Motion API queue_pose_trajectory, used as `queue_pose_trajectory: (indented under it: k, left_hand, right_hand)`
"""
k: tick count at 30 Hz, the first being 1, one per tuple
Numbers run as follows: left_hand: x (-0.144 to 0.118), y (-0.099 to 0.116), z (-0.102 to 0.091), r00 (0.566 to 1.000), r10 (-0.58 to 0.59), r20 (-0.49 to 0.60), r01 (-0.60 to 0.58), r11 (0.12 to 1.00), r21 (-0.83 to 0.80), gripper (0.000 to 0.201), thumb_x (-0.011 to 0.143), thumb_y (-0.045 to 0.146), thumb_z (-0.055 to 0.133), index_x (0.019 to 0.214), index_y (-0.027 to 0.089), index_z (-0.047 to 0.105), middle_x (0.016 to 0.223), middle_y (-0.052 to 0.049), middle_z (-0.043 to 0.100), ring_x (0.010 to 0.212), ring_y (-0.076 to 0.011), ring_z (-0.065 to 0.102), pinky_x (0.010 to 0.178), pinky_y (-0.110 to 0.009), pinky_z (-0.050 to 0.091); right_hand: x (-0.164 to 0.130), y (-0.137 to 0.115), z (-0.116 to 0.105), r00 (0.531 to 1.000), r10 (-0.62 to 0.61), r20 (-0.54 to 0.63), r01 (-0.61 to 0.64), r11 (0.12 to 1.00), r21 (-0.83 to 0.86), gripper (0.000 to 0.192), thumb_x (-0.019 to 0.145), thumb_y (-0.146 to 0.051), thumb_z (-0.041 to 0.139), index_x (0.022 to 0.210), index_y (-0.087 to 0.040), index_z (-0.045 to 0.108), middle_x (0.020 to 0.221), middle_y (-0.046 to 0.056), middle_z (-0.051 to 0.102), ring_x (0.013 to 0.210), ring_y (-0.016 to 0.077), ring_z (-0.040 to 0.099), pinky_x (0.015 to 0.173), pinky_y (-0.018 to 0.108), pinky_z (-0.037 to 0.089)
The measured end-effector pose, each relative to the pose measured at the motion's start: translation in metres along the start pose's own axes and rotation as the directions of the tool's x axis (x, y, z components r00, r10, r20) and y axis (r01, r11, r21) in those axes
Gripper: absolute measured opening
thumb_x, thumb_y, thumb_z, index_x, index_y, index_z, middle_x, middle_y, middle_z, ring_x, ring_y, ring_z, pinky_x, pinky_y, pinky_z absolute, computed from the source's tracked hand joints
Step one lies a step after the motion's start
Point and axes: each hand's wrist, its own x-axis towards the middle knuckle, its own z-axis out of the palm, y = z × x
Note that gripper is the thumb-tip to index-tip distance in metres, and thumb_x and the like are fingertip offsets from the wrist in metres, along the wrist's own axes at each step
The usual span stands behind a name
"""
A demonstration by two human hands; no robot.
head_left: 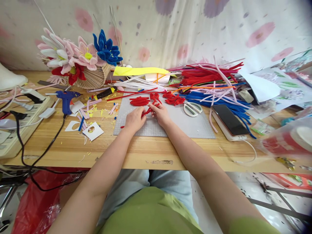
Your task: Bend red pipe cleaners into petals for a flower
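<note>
Over the grey cutting mat (195, 126), my left hand (135, 119) and my right hand (159, 113) are close together. Both pinch a short red pipe cleaner (147, 112) between them; its exact shape is partly hidden by my fingers. Just beyond my left hand lies a bundle of red pipe cleaner pieces (139, 101). Folded red pieces (173, 98) lie beyond my right hand, with more red bits (155, 97) between the two piles. To the right of them, scissors (192, 109) with pale handles rest on the mat.
A blue glue gun (65, 100) with a black cord stands at left near a power strip (26, 130). Pipe cleaner flowers (87, 56) fill the back left. Red pipe cleaners (209, 74) and blue ones (207, 99) are heaped at back right, behind a phone (229, 119).
</note>
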Motion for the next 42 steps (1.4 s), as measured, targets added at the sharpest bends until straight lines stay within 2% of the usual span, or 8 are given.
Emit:
queue_pose_trajectory:
  k: [10, 18, 25, 29, 32, 42]
  left_hand:
    - [0.0, 0.002, 0.003, 0.995, -0.036, 0.088, 0.043, 0.996, -0.073, 0.017, 0.085, 0.024, 0.046, 0.098, 0.023, 0.056, 0.097, -0.002, 0.067, 0.082, -0.0182, 0.061, 0.069, -0.029, 0.042]
    - [0.0, -0.001, 0.008, 0.995, 0.032, 0.09, -0.017, 0.986, -0.167, 0.021, 0.089, 0.028, 0.041, 0.098, 0.02, 0.058, 0.101, -0.006, 0.065, 0.092, -0.0186, 0.06, 0.078, -0.029, 0.043]
    - [0.0, -0.001, 0.006, 0.997, 0.022, 0.069, -0.013, 0.992, -0.123, 0.03, 0.09, 0.03, 0.04, 0.114, 0.02, 0.055, 0.115, -0.007, 0.061, 0.102, -0.0179, 0.057, 0.082, -0.028, 0.044]
    - [0.001, -0.004, 0.007, 0.989, 0.025, 0.146, -0.023, 1.0, -0.014, 0.033, 0.093, 0.029, 0.033, 0.105, 0.022, 0.062, 0.105, -0.006, 0.067, 0.095, -0.0186, 0.061, 0.076, -0.028, 0.043]
    - [0.001, -0.006, 0.009, 0.988, 0.039, 0.15, -0.044, 0.999, 0.026, 0.031, 0.092, 0.029, 0.035, 0.102, 0.023, 0.064, 0.104, -0.006, 0.067, 0.095, -0.0181, 0.061, 0.074, -0.027, 0.043]
    - [-0.001, -0.008, 0.002, 0.981, 0.091, 0.171, -0.093, 0.996, 0.001, 0.031, 0.091, 0.029, 0.037, 0.097, 0.025, 0.067, 0.1, -0.004, 0.068, 0.092, -0.0175, 0.062, 0.073, -0.027, 0.043]
  right_hand:
    - [0.001, -0.001, -0.001, 0.999, -0.019, 0.045, 0.015, 0.997, 0.077, 0.029, 0.06, -0.039, 0.075, 0.069, -0.016, 0.059, 0.046, -0.009, 0.042, 0.036, 0.0007, 0.029, 0.034, 0.016, 0.017]
    - [0.009, -0.007, -0.006, 0.998, 0.009, -0.067, 0.005, 0.977, 0.213, 0.025, 0.062, -0.033, 0.074, 0.07, -0.016, 0.057, 0.048, -0.01, 0.04, 0.036, -0.0007, 0.023, 0.033, 0.017, 0.012]
    - [0.008, -0.008, -0.008, 0.999, 0.012, -0.035, -0.005, 0.98, 0.197, 0.026, 0.065, -0.037, 0.072, 0.074, -0.017, 0.059, 0.05, -0.01, 0.044, 0.036, -0.0002, 0.026, 0.034, 0.017, 0.013]
    - [0.01, -0.008, -0.011, 0.998, 0.034, -0.061, -0.021, 0.98, 0.2, 0.022, 0.069, -0.035, 0.069, 0.076, -0.016, 0.061, 0.051, -0.008, 0.048, 0.036, -0.0001, 0.03, 0.034, 0.016, 0.014]
    - [0.012, -0.01, -0.014, 0.996, 0.054, -0.077, -0.041, 0.986, 0.163, 0.02, 0.072, -0.033, 0.067, 0.072, -0.015, 0.06, 0.047, -0.008, 0.046, 0.035, 0.0001, 0.028, 0.033, 0.016, 0.014]
    - [0.012, -0.019, -0.02, 0.992, 0.118, -0.037, -0.111, 0.982, 0.153, 0.013, 0.076, -0.022, 0.061, 0.068, -0.013, 0.059, 0.044, -0.009, 0.038, 0.033, -0.0003, 0.021, 0.03, 0.015, 0.013]
